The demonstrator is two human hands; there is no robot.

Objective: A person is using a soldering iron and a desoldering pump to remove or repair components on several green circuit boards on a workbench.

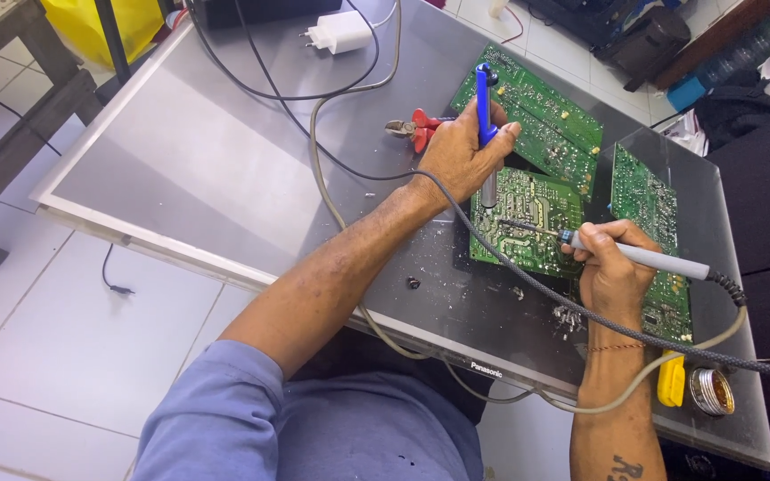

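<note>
Grey panel (180, 160), white charger (339, 34), green boards (528, 218)

A single view comes from a camera worn on the person's head, looking steeply down and slightly forward over their own blue-sleeved arms. It sits close, near enough that the forearms fill the middle of the frame. The grey bench (225, 169) runs diagonally from upper left to lower right, with its far corners cut off. White tiled floor (55, 347) shows at lower left, below the bench edge. There is no second view to share the scene.
</note>
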